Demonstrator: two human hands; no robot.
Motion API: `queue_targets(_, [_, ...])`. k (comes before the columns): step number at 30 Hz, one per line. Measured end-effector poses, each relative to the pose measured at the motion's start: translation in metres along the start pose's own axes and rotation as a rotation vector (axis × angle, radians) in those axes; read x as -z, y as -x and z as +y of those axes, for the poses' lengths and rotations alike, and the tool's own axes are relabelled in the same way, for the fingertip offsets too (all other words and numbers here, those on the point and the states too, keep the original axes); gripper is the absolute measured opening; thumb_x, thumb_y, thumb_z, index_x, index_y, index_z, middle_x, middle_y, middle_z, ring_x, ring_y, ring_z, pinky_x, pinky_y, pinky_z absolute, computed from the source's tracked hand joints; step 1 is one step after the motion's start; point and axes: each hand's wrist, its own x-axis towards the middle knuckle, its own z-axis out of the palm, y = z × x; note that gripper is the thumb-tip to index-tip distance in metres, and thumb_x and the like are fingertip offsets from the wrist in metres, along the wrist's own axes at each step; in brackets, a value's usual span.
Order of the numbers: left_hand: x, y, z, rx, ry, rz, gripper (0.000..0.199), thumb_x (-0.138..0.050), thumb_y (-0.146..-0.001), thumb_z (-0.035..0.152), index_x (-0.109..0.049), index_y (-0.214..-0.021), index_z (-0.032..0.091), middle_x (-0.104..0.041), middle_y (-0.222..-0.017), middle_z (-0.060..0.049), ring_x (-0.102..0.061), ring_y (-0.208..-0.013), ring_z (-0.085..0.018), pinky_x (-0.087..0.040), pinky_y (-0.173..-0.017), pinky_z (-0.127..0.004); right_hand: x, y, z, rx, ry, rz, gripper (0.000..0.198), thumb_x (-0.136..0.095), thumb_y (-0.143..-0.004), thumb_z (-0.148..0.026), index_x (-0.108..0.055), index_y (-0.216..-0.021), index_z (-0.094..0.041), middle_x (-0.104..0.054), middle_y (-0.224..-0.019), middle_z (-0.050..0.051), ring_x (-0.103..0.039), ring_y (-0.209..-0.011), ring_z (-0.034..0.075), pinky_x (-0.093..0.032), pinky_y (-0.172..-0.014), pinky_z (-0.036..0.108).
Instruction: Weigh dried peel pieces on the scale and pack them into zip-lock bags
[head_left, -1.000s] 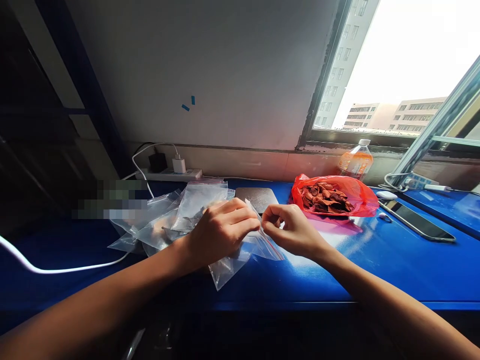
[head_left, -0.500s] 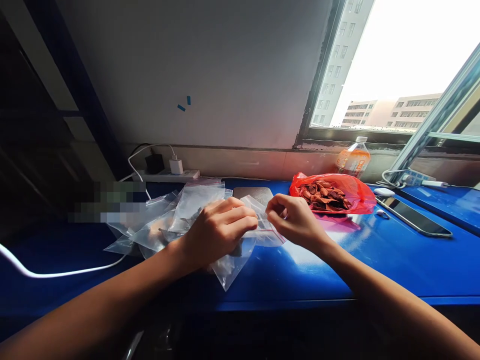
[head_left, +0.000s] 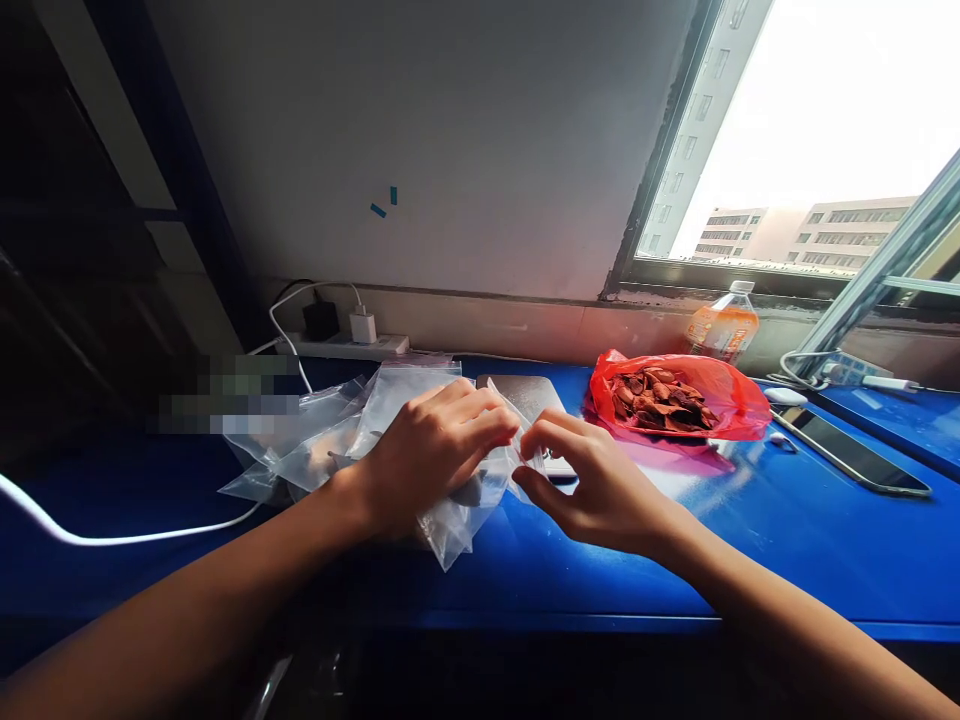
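Note:
Between my hands is a clear zip-lock bag [head_left: 496, 478], raised at its top edge over the blue table. My left hand [head_left: 442, 440] is curled over the bag, its fingers closed at the upper edge. From the other side, my right hand [head_left: 600, 480] has thumb and forefinger at the bag's opening, curved in a loose pinch. Dark pieces show inside the bag, partly covered by my left hand. Behind my hands lies a flat silver device [head_left: 525, 392], like a small scale. More clear bags [head_left: 304, 445] with contents overlap to the left.
A red plastic bag [head_left: 731, 398] full of dried brown pieces [head_left: 660, 400] lies open at right. Beyond it stand a drink bottle [head_left: 724, 325], a phone [head_left: 855, 450] and an earbud case [head_left: 785, 396]. A power strip [head_left: 349, 346] and white cable [head_left: 135, 540] are at left.
My right hand has turned and parted its thumb and fingers more at the bag's edge. The bag's top has tilted upward. The view has shifted slightly left.

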Motion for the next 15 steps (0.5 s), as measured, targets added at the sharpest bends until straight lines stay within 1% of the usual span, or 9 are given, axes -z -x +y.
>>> queue_targets(2, [0.002,0.000,-0.002,0.017,0.021,-0.010,0.007,-0.056,-0.096,0.020,-0.063,-0.095,0.020,-0.071,-0.094,-0.003,-0.060,-0.087,-0.019,-0.051,-0.078,-0.032,-0.001,0.001,-0.001,0.023,0.016,0.001,0.004,-0.059,-0.086,-0.023,-0.058,-0.084,-0.019,-0.060,-0.084,0.003,-0.053,-0.072,0.014,-0.040,-0.063,0.028])
queue_targets(3, [0.002,-0.001,-0.005,0.029,0.022,-0.016,0.007,-0.058,-0.095,0.024,-0.064,-0.096,0.020,-0.072,-0.096,-0.003,-0.060,-0.090,-0.021,-0.050,-0.081,-0.033,-0.001,0.001,-0.001,0.040,0.009,0.002,0.005,-0.057,-0.086,-0.021,-0.057,-0.081,-0.019,-0.059,-0.083,0.003,-0.052,-0.072,0.014,-0.040,-0.063,0.028])
queue_targets(5, [0.003,-0.001,-0.010,0.046,0.005,-0.023,0.011,-0.062,-0.093,0.030,-0.067,-0.098,0.021,-0.074,-0.100,-0.002,-0.059,-0.097,-0.023,-0.050,-0.086,-0.036,0.000,0.000,-0.002,0.082,-0.042,0.002,0.014,-0.055,-0.087,-0.019,-0.056,-0.073,-0.019,-0.058,-0.084,0.004,-0.053,-0.073,0.013,-0.042,-0.065,0.028])
queue_targets(8, [0.005,-0.001,-0.020,0.072,-0.035,0.014,0.011,-0.060,-0.094,0.028,-0.069,-0.098,0.022,-0.075,-0.102,-0.002,-0.058,-0.099,-0.024,-0.048,-0.090,-0.041,0.005,-0.001,-0.004,0.117,-0.145,0.021,0.027,-0.056,-0.090,-0.027,-0.052,-0.065,-0.019,-0.059,-0.090,0.007,-0.054,-0.077,0.014,-0.045,-0.070,0.029])
queue_targets(10, [0.007,-0.002,-0.025,0.103,-0.039,0.063,0.014,-0.055,-0.095,0.024,-0.069,-0.096,0.021,-0.075,-0.100,-0.002,-0.058,-0.097,-0.024,-0.048,-0.088,-0.041,0.010,-0.002,-0.005,0.115,-0.205,0.072,0.030,-0.061,-0.089,-0.033,-0.051,-0.065,-0.019,-0.059,-0.095,0.007,-0.056,-0.083,0.016,-0.048,-0.074,0.031])
queue_targets(12, [0.010,-0.003,-0.029,0.137,-0.018,0.121,0.015,-0.054,-0.095,0.023,-0.069,-0.093,0.019,-0.075,-0.095,-0.003,-0.059,-0.093,-0.023,-0.049,-0.085,-0.040,0.015,-0.003,-0.004,0.087,-0.281,0.151,0.026,-0.063,-0.087,-0.037,-0.055,-0.069,-0.020,-0.058,-0.096,0.007,-0.056,-0.086,0.017,-0.049,-0.075,0.032])
queue_targets(13, [0.012,-0.003,-0.030,0.152,0.008,0.160,0.015,-0.056,-0.094,0.024,-0.069,-0.092,0.019,-0.075,-0.091,-0.003,-0.059,-0.090,-0.022,-0.049,-0.082,-0.039,0.018,-0.003,-0.002,0.059,-0.331,0.188,0.022,-0.063,-0.087,-0.038,-0.058,-0.075,-0.020,-0.058,-0.097,0.006,-0.057,-0.087,0.017,-0.049,-0.074,0.031])
queue_targets(15, [0.015,-0.003,-0.033,0.204,0.087,0.256,0.011,-0.060,-0.091,0.025,-0.069,-0.087,0.019,-0.074,-0.084,-0.002,-0.060,-0.082,-0.019,-0.051,-0.077,-0.035,0.024,-0.005,0.002,-0.022,-0.439,0.254,0.018,-0.063,-0.086,-0.039,-0.061,-0.093,-0.022,-0.059,-0.098,0.006,-0.058,-0.089,0.017,-0.049,-0.072,0.029])
